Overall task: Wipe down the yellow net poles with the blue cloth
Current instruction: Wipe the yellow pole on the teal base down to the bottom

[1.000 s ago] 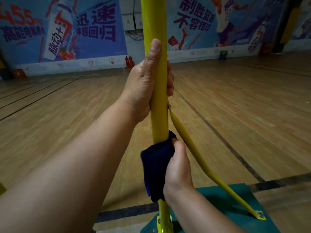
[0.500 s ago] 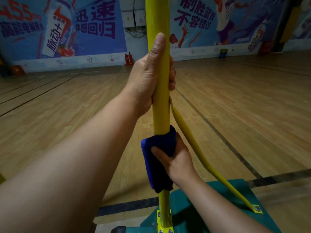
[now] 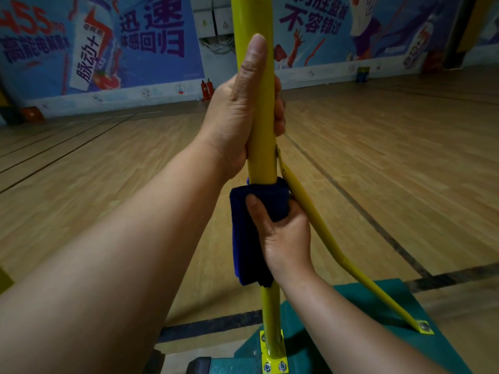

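Clearly, the work is in the middle of a wiping stroke on the yellow pole [image 3: 260, 157], which runs from the top of the frame down to the lower centre. The left hand [image 3: 243, 114] is in the upper centre; its fingers are curled fully round the pole and the thumb lies straight up along the tube. I judge this hold is there to keep the pole steady while the other hand rubs it.

Just below, in the centre of the frame, the right hand [image 3: 286, 236] grips the blue cloth [image 3: 251, 233]. The cloth is wrapped round the pole, and the thumb and fingers press it closed against the tube, so that the fabric touches the metal on all sides. A loose part of the cloth hangs down on the left of the pole.

A thin yellow brace [image 3: 324, 233] leaves the pole just beside the cloth and goes down to the lower right, where it is bolted to the green base [image 3: 378, 306]. The pole foot is bolted to the same base at the bottom centre. This brace probably makes the wiping more difficult at the joint, because the cloth cannot slide round freely there.

Behind, the wooden floor [image 3: 108, 171] reaches to a blue banner wall [image 3: 135, 49] in the upper left.
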A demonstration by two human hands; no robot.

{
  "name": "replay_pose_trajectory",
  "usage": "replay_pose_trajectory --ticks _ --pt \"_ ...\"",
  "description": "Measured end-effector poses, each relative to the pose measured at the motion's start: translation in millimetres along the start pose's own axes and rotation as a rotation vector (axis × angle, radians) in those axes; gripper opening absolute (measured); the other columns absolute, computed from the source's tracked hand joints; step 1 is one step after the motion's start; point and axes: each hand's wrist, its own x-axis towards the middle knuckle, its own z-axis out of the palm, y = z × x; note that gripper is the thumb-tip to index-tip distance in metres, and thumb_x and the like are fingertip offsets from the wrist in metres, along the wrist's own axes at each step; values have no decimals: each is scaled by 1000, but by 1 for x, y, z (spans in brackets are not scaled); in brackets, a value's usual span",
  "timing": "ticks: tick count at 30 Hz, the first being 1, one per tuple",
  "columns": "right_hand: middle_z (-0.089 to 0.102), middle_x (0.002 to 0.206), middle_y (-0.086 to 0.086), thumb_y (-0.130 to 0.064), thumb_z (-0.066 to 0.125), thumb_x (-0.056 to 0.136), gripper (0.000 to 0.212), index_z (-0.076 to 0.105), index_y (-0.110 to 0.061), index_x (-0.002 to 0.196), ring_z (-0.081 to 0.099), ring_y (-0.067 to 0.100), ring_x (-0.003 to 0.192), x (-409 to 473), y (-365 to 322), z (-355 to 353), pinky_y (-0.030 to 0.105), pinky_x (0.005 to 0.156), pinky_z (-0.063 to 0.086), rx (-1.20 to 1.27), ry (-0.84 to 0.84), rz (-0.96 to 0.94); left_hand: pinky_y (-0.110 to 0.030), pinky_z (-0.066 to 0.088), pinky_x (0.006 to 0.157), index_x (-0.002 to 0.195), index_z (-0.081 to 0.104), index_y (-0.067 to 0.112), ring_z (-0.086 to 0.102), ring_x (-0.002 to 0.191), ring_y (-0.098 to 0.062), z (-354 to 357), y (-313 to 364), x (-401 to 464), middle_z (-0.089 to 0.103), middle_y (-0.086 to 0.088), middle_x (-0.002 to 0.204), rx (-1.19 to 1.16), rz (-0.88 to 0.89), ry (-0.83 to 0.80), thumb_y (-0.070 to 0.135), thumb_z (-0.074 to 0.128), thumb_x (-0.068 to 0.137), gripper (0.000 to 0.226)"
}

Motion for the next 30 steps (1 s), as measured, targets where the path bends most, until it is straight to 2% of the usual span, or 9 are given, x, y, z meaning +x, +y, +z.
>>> replay_pose_trajectory --ticks 3,7,10,13,16,19,23,25,30 --pt "78 101 -6 -77 78 62 72 70 -27 114 75 15 95 -2 12 -1 48 85 61 -12 -1 1 -33 53 59 88 58 11 57 59 -20 -1 -1 0 58 -7 69 5 20 -4 51 41 106 46" --pt "77 95 -4 -64 80 61 57 68 -29 105 74 17 89 -8 33 -8 46 85 61 -24 -9 58 -33 54 59 92 57 10 58 59 -19 -1 -2 0 59 -6 69 24 33 -5 44 47 106 38" --pt "77 100 -1 -59 80 61 59 67 -27 109 74 22 95 -9 42 -13 52 90 59 -2 -50 109 -32 55 60 99 54 8 61 60 -19 -1 -1 -1 61 -6 71 52 44 -12 38 53 105 30" --pt "77 105 3 -58 81 62 64 68 -22 113 73 28 100 -8 41 -13 57 92 57 40 -61 115 -32 56 59 102 53 8 63 62 -19 -1 1 -2 61 -8 74 47 43 -17 38 51 106 31" --pt "77 96 3 -63 78 61 65 69 -20 109 74 26 93 -7 32 -11 50 85 59 36 -42 100 -32 56 58 100 55 9 63 62 -19 0 1 -2 60 -9 76 32 40 -12 39 49 106 31" --pt "77 92 -1 -72 72 62 64 69 -24 104 74 21 90 -5 16 -4 52 86 59 -15 5 44 -31 55 58 98 55 9 62 59 -19 0 -2 0 60 -8 71 11 48 2 39 50 106 31" --pt "76 82 -5 -99 53 53 87 69 -24 94 74 11 78 -4 -7 12 45 75 61 -101 128 4 -31 54 58 99 55 8 62 59 -19 -1 -5 1 61 -6 70 9 61 0 40 52 105 32" --pt "75 81 -3 -99 49 54 89 69 -23 94 73 12 77 -4 -12 12 46 74 61 -129 135 10 -31 54 58 100 55 7 62 60 -19 -1 -5 1 62 -6 70 12 60 -1 39 53 104 33" --pt "76 81 -5 -93 56 57 82 68 -22 96 73 11 78 -2 -8 2 46 75 60 -184 101 -43 -32 56 62 101 54 8 66 63 -20 -5 -3 1 65 -5 71 60 39 -33 35 58 103 28"
